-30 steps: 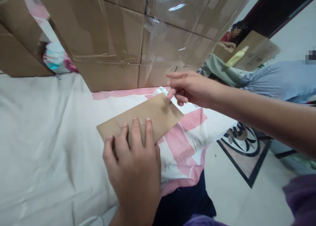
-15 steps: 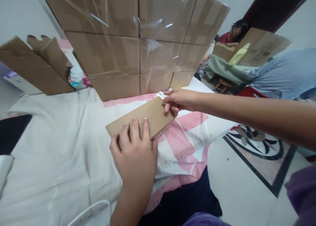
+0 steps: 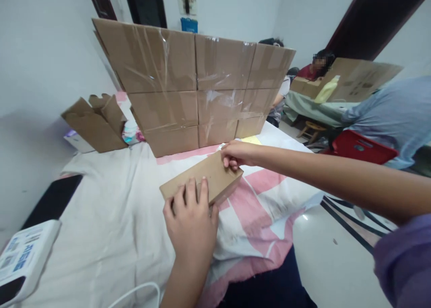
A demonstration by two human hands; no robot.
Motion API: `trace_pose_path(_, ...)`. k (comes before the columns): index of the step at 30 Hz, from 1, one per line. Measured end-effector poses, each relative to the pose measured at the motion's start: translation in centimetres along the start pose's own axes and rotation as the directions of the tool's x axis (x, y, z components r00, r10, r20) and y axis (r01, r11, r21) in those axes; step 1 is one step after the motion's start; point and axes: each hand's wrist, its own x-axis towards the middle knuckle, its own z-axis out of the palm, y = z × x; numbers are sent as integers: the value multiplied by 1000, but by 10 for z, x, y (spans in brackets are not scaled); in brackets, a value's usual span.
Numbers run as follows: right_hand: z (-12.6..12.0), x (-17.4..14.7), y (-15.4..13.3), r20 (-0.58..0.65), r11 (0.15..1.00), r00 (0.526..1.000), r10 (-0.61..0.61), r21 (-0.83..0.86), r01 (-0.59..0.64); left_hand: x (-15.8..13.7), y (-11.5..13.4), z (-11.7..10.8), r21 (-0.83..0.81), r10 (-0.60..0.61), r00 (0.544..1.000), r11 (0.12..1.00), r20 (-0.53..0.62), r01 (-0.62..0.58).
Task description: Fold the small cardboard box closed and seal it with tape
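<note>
My left hand (image 3: pixel 192 218) lay flat on the near end of a small cardboard box (image 3: pixel 205 181), fingers spread and pressing down on its top, nothing gripped. My right hand (image 3: pixel 235 154) was curled over the box's far right corner, fingertips pinching its edge. The box rested on the cloth-covered table (image 3: pixel 101 209), near the table's right edge, where the pink and white cloth (image 3: pixel 259 200) dropped away to the tiled floor (image 3: pixel 336 258). Its long axis ran from near left to far right, the far end pointing at the gap beside the wall of taped cartons (image 3: pixel 198 83). That stack closed off the far side just beyond my right hand. To the left lay open white cloth, well clear as far as an open carton (image 3: pixel 94 124) at the far left. A white device with blue print (image 3: pixel 23 254) sat at the near left corner; I could not read its writing. A person in a blue sleeve (image 3: pixel 393 115) bent over at far right
</note>
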Motion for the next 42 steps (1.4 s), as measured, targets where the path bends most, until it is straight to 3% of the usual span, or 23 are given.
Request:
trace_pose_path(12,-11,-19,10,33,999,999,33,-39,-32,1,2,1,21,-13,1000,1000,6,13)
trace_pose_path(17,-22,-34,24,27,991,999,27,-129,-24,-1,1,2,31,-3,1000,1000,-9,4)
trace_pose_path(20,-25,-49,32,-28,976,998,-48,-215,41,-2,-1,4,48,16,1000,999,-19,-15)
trace_pose_path(23,-23,-67,41,-28,934,966,-258,-264,241,1,-4,5,54,62,998,997,-25,-61)
trace_pose_path(25,-18,-81,49,31,858,897,-442,-276,433,4,-4,2,50,91,993,995,-70,-87)
trace_pose_path(26,-14,-88,53,83,791,837,-540,-289,539,5,-4,0,33,101,989,995,-111,-97)
trace_pose_path(28,-4,-105,61,235,588,674,-700,-345,731,5,-4,-7,-74,133,971,986,-201,-150)
trace_pose_path(30,5,-121,68,390,341,508,-768,-424,839,0,-4,-14,-301,193,960,920,-204,-249)
trace_pose_path(32,10,-134,73,493,155,419,-762,-489,858,-7,-3,-19,-559,266,954,775,-137,-296)
trace_pose_path(34,11,-144,76,533,56,398,-747,-546,836,-13,-1,-22,-722,306,949,637,-82,-268)
trace_pose_path(36,6,-149,78,541,14,420,-729,-601,799,-16,3,-25,-790,310,948,563,-71,-244)
trace_pose_path(42,-18,-154,85,479,23,526,-703,-724,689,-18,23,-27,-824,264,964,537,-41,-182)
